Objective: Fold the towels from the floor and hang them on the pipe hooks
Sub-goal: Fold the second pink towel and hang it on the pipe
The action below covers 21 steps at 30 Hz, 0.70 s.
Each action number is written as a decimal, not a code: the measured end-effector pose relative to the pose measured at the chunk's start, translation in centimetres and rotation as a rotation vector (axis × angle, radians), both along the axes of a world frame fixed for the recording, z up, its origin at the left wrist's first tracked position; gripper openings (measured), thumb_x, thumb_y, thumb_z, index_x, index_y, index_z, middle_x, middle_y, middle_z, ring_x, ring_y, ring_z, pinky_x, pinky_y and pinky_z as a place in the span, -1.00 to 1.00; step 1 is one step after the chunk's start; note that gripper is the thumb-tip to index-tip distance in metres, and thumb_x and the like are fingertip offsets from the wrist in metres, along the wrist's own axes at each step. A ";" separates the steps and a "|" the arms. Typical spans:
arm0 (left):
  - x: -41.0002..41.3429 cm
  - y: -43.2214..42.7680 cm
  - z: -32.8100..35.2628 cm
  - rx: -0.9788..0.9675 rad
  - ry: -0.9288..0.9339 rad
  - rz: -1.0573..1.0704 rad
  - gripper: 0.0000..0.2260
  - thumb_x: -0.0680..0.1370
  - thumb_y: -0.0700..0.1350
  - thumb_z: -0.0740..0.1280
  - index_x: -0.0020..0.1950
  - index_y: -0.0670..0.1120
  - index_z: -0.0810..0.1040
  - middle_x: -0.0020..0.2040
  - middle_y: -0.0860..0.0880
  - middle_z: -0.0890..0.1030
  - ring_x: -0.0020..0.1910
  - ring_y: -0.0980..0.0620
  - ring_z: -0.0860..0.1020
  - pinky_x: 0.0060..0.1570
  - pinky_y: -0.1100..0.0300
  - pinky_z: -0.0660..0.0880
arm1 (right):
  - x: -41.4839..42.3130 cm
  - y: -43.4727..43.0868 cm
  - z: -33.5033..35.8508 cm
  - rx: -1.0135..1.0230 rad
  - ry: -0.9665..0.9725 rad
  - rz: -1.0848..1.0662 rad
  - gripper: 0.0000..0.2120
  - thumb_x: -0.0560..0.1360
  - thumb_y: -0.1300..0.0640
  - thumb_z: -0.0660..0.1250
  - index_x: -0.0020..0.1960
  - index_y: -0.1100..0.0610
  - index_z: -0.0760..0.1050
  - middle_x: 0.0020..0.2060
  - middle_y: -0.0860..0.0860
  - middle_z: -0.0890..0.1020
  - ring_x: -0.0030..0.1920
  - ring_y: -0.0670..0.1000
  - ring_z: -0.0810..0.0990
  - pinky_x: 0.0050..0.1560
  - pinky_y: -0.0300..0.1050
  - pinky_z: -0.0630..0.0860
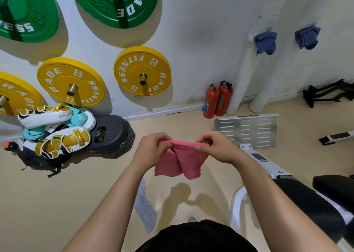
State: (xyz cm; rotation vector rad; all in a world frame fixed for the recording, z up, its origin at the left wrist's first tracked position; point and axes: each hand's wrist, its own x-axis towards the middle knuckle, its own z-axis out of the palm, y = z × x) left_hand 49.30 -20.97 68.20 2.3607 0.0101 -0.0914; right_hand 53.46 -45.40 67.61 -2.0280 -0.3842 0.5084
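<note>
Both bare forearms reach forward, wrists level. The left hand (148, 149) and right hand (216, 148) are raised side by side, fingers (203, 139) curled, each pinching the towel's (180, 159) top edge.

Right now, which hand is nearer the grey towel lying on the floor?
Left. The left hand pinches the pink towel almost directly above the grey towel; the right hand grips the pink towel's other end, farther to the right.
</note>
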 end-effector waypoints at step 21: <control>-0.7 -5.0 -0.1 -0.692 0.333 0.221 -0.74 0.51 -0.39 0.31 0.11 -0.18 0.67 -0.04 -0.17 0.73 -0.02 -0.05 0.69 0.07 0.08 0.63 | -1.8 1.9 -2.2 0.307 0.077 -0.304 -0.87 0.48 0.27 0.45 -0.08 0.06 0.70 -0.20 -0.10 0.71 -0.18 -0.12 0.61 -0.03 -0.17 0.55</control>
